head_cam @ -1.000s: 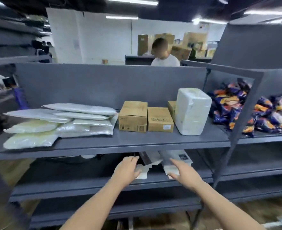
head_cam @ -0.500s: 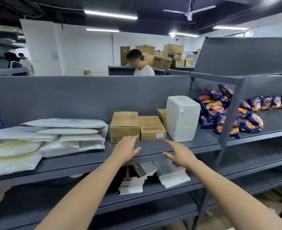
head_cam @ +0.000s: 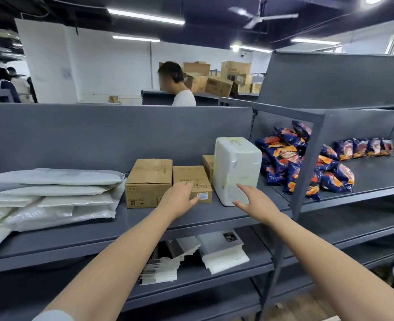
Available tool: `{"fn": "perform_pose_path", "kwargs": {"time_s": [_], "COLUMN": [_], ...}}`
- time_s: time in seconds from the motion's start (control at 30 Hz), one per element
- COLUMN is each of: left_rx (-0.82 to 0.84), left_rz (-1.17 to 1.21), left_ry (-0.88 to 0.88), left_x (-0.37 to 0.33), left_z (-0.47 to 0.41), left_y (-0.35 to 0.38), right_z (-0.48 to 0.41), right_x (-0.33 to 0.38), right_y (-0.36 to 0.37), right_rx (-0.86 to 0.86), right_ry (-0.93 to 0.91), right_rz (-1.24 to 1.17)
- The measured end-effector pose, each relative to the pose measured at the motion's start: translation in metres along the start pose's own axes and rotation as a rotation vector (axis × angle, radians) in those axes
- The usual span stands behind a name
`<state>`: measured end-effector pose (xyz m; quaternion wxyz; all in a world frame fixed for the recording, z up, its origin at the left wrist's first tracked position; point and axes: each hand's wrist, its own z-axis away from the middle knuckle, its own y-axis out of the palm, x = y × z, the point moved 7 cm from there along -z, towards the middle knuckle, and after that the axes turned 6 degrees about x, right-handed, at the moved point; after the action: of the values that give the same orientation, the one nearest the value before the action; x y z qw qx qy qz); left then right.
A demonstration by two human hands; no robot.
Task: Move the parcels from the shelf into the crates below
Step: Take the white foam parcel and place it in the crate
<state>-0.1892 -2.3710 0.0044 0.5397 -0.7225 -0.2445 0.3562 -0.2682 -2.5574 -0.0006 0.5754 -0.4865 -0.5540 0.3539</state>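
We are holding both hands out, empty and slack-fingered, over the grey shelf (head_cam: 131,218). Our left hand (head_cam: 179,201) is hovering at the small cardboard box (head_cam: 191,177). Our right hand (head_cam: 255,202), fingers spread, is facing the white wrapped parcel (head_cam: 236,165) standing at that box's three o'clock.

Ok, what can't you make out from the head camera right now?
- Crates: none in head view; below the shelves is cut by the bottom edge.
- Third cardboard box: mostly hidden behind the white wrapped parcel.
- Label on the small box: print too small.
- Poly bags: cut by left edge.
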Motion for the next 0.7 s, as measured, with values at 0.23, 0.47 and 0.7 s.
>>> {"fn": "perform_pose_path", "kwargs": {"time_s": [0.23, 0.47, 0.7], "left_rx": [0.039, -0.008, -0.064], "left_rz": [0.024, 0.189, 0.8], "left_ry": [-0.033, -0.118, -0.28], "left_x": [-0.043, -0.06, -0.066], "left_z": [-0.048, -0.094, -0.133], "left_y": [0.01, 0.017, 0.019], "right_z": [-0.034, -0.073, -0.114], "right_x": [-0.05, -0.091, -0.108], "right_y": [-0.023, -0.043, -0.055], "right_rx": [-0.021, -0.128, -0.167], "right_ry": [-0.025, 0.068, 0.19], "right_rz": [-0.007, -0.155, -0.647]}}
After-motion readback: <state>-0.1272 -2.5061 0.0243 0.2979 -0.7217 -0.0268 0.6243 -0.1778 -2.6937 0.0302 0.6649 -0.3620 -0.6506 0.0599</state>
